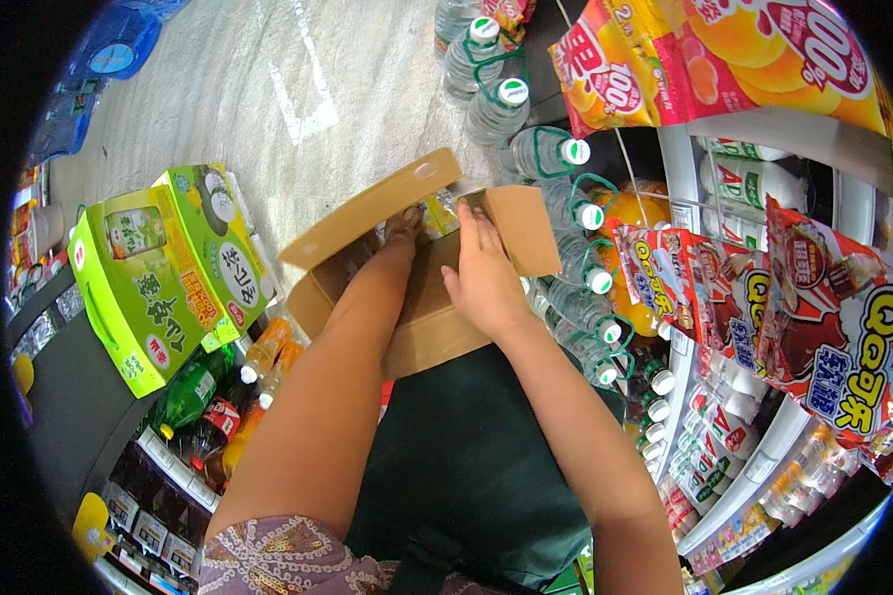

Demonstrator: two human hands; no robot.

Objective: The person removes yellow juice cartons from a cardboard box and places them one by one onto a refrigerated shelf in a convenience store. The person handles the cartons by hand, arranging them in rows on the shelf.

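Observation:
An open cardboard box (435, 342) is in front of my body, its flaps (376, 212) folded outward. My left hand (402, 224) reaches deep inside it, beside a yellow printed item (440, 212) near the far end. The fingertips are partly hidden, so whether they grip anything is unclear. My right hand (485, 275) lies flat along the right side of the opening, fingers straight and thumb apart. Its fingertips are close to the yellow item and the right flap (525, 230). Most of the box's inside is shaded or covered by my left arm.
Large water bottles (498, 111) with green handles line the right side. Bags of gummy candy (841, 320) hang in front of shelves of bottled drinks (714, 439). Green drink cartons (138, 282) stand at left, above soda bottles (193, 387). Pale floor (216, 89) extends ahead.

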